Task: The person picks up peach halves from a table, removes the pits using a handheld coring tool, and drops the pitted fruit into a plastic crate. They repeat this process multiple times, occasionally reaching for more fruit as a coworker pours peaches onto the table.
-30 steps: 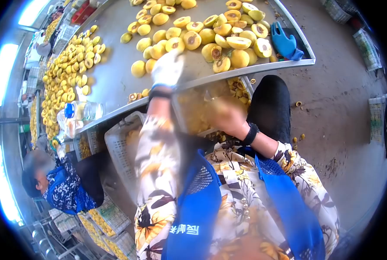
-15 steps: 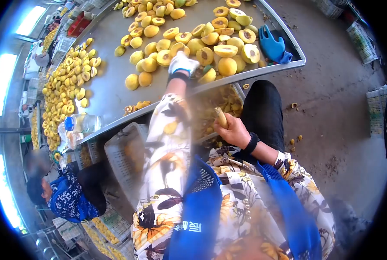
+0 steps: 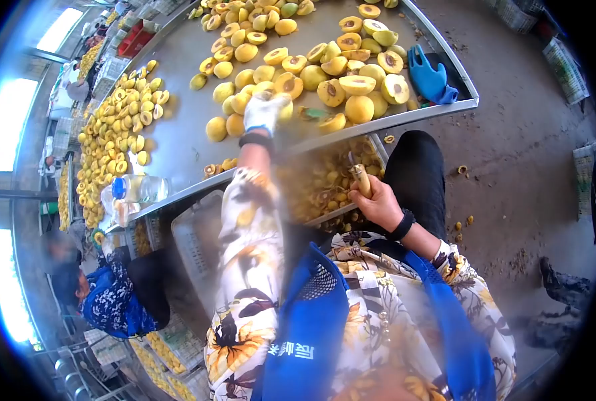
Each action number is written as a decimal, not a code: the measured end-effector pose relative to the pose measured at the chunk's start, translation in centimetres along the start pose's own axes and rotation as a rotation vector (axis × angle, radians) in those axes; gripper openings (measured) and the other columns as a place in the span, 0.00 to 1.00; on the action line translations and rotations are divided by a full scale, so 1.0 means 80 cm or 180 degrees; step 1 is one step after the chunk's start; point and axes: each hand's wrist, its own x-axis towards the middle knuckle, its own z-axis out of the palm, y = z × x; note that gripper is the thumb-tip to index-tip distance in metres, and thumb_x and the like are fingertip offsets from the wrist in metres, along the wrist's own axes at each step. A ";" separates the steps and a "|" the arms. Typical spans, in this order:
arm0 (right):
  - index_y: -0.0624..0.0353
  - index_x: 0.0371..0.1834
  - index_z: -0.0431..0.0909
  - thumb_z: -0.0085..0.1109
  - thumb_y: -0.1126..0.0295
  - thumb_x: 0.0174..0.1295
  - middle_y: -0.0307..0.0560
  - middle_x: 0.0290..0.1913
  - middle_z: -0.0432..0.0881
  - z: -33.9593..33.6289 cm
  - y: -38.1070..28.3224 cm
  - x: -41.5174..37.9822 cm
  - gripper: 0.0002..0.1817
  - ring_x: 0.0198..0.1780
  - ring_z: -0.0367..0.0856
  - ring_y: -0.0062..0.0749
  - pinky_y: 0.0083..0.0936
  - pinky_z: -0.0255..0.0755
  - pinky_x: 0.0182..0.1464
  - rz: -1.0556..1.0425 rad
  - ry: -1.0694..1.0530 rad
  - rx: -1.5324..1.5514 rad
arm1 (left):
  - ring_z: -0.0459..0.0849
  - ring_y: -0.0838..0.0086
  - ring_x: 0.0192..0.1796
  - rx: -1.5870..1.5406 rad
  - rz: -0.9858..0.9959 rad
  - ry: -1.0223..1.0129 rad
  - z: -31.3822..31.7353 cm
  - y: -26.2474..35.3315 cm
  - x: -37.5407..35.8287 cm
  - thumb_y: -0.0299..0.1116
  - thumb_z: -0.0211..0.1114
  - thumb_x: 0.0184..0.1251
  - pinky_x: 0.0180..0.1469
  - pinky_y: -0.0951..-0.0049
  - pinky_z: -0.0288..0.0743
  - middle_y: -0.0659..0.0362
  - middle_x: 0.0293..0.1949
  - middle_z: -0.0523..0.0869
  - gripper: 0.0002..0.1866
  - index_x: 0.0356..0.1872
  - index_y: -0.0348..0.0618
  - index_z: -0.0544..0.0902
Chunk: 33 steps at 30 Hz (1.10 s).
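My left hand (image 3: 263, 115), in a white glove, is closed over the near side of the fruit heap on the metal table (image 3: 191, 144). A yellow peach half (image 3: 285, 111) shows at its fingers, partly covered by the glove. Around it lie several halved peaches (image 3: 357, 85), some with brown pit hollows facing up. My bare right hand (image 3: 377, 202) is wrapped round the pale wooden handle of a small pitting tool (image 3: 361, 179). Its thin metal tip points up, above a crate of peach pieces (image 3: 321, 180) below the table edge.
A blue glove (image 3: 428, 75) lies at the table's right corner. Another peach pile (image 3: 121, 123) and a blue-capped clear bottle (image 3: 141, 189) are on the left. A grey crate (image 3: 194, 234) stands below. A co-worker (image 3: 121, 301) sits at the lower left.
My left hand has drawn back from the heap toward the table edge, with a peach half at its fingers. My right hand keeps hold of the tool, whose metal tip now shows. The view has shifted slightly.
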 end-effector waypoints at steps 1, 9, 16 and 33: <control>0.62 0.34 0.75 0.60 0.71 0.54 0.44 0.23 0.77 0.001 -0.002 0.004 0.08 0.25 0.73 0.23 0.24 0.70 0.31 -0.0039 0.0007 -0.0038 | 0.82 0.69 0.38 -0.1289 -0.0049 -0.0166 -0.013 0.012 -0.015 0.37 0.70 0.50 0.45 0.75 0.74 0.54 0.41 0.84 0.24 0.46 0.33 0.78; 0.60 0.42 0.73 0.62 0.66 0.54 0.57 0.28 0.79 0.027 -0.061 0.038 0.15 0.31 0.79 0.53 0.34 0.72 0.32 -0.0638 0.0039 -0.0578 | 0.81 0.66 0.29 -0.3498 -0.0885 -0.0887 -0.036 0.016 -0.148 0.74 0.48 0.53 0.18 0.79 0.67 0.50 0.35 0.82 0.40 0.46 0.43 0.74; 0.54 0.43 0.76 0.58 0.66 0.53 0.53 0.31 0.79 0.045 -0.079 0.044 0.14 0.31 0.79 0.49 0.40 0.73 0.31 -0.1663 -0.0260 -0.1326 | 0.79 0.64 0.40 -0.4357 -0.1258 -0.0868 0.014 -0.033 -0.196 0.67 0.49 0.60 0.40 0.67 0.77 0.52 0.42 0.80 0.35 0.50 0.42 0.71; 0.62 0.28 0.73 0.62 0.59 0.53 0.56 0.23 0.78 -0.002 -0.045 0.037 0.16 0.29 0.78 0.53 0.40 0.71 0.32 -0.0666 -0.0718 -0.0996 | 0.83 0.63 0.32 -0.2865 -0.1705 -0.1246 -0.045 -0.094 -0.244 0.57 0.50 0.65 0.27 0.67 0.78 0.51 0.32 0.82 0.26 0.39 0.40 0.76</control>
